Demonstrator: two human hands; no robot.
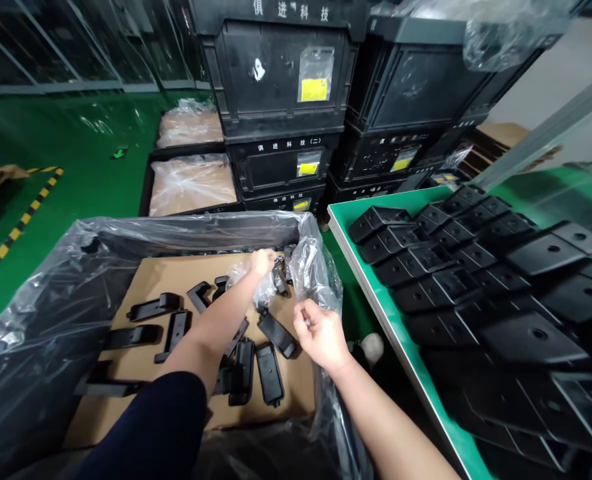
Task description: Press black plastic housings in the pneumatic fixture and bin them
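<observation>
Clear plastic (265, 292) is bunched on cardboard (161, 272) inside the bin liner (191, 230), w/ L hand (263, 262) at its far edge; R hand (321, 333) is held near liner's R side. Fingers are curled on both; whether anything's clamped can't be told. Black parts (270, 373) are scattered nearby; more are set out on green table (359, 215) (R), crates (271, 80) stacked behind.

Crumpled clear plastic (265, 291) near scattered black parts (278, 334) on brown cardboard (297, 395).

Left hand (263, 262) reaches ahead of the curled right hand (323, 335).
</observation>
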